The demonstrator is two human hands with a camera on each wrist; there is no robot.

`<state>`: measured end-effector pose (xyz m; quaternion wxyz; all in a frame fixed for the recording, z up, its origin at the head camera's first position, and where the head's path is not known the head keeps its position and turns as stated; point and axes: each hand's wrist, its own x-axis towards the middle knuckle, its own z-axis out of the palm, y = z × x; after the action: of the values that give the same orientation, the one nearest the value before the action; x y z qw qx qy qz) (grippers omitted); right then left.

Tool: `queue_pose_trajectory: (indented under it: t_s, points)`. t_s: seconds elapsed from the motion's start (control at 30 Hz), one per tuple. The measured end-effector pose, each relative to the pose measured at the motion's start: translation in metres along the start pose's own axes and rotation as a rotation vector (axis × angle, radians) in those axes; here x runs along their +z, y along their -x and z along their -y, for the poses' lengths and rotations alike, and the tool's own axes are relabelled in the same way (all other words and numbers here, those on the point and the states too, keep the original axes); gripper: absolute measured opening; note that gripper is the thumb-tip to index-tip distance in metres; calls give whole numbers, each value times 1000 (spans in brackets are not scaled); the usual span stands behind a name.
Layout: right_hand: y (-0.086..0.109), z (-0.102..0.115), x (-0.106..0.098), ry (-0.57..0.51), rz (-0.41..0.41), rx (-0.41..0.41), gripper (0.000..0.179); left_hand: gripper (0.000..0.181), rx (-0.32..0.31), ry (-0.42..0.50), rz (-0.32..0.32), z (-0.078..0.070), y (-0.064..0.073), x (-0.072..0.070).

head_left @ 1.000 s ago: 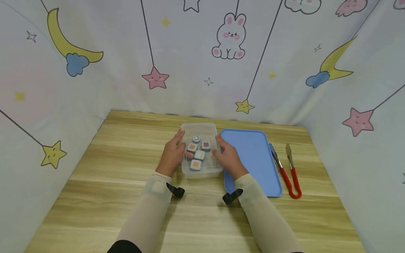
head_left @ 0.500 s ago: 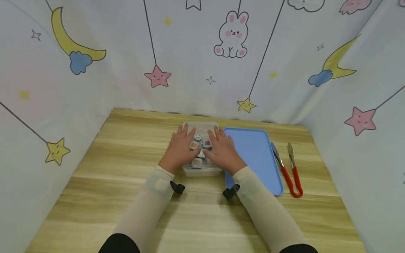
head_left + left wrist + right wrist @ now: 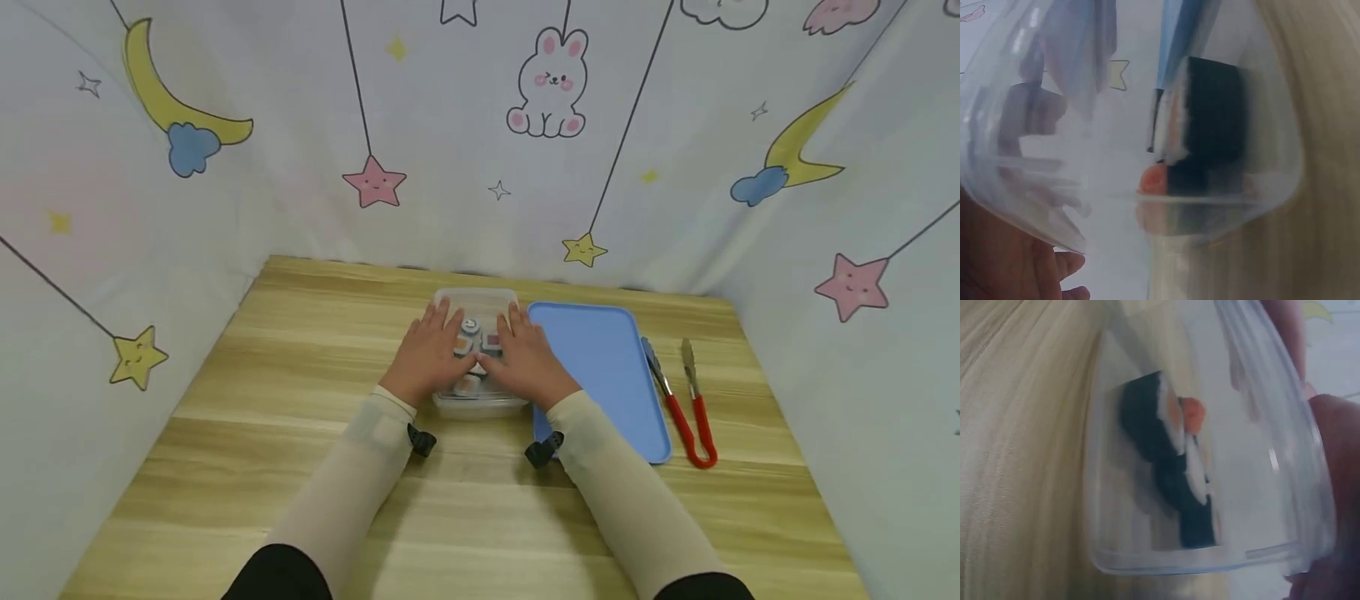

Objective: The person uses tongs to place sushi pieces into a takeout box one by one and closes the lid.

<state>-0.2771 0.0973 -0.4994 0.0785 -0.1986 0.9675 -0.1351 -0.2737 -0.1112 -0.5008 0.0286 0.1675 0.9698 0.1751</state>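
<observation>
A clear plastic box point(image 3: 480, 408) with a lid point(image 3: 474, 297) stands on the table, and several sushi pieces lie inside. In the left wrist view a sushi roll point(image 3: 1215, 112) with a dark wrapper shows through the box wall. Through its other side, the right wrist view shows another sushi roll point(image 3: 1147, 419) beside a small orange piece point(image 3: 1193, 415). My left hand point(image 3: 426, 357) lies over the lid's left half, fingers straight. On the right half lies my right hand point(image 3: 529, 358), its fingers also straight. The thumbs nearly meet at the middle, and both hands cover part of the sushi.
Right of the box lies a blue tray point(image 3: 600, 358), partly overlapped by my right hand and sleeve. Beyond it are metal tongs with red handles point(image 3: 705, 433), arms spread. A patterned cloth wall point(image 3: 450, 225) borders the wooden table point(image 3: 300, 333) at the back and sides.
My hands moved from the box's two sides onto the top of its lid. Over the last half second they shifted only slightly. The box, tray and tongs stayed in place.
</observation>
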Motion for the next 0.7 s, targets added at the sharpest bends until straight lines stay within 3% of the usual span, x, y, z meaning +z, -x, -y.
queue_pose_trajectory:
  t_s: [0.1, 0.23, 0.37, 0.47, 0.7]
  points:
    - [-6, -3, -6, 10, -24, -3, 87, 84, 19, -26, -25, 2, -8, -6]
    - [-24, -11, -16, 14, -66, -20, 82, 83, 40, -60, -68, 5, -29, -12]
    - [-45, -21, -15, 40, -46, -19, 85, 86, 49, -82, -23, 10, -49, -7]
    - [-54, -26, -11, 12, -41, -13, 88, 88, 47, -63, 1, 12, -54, -4]
    - [-57, -25, -10, -71, -99, -26, 89, 88, 58, -5, -30, 17, -58, 0]
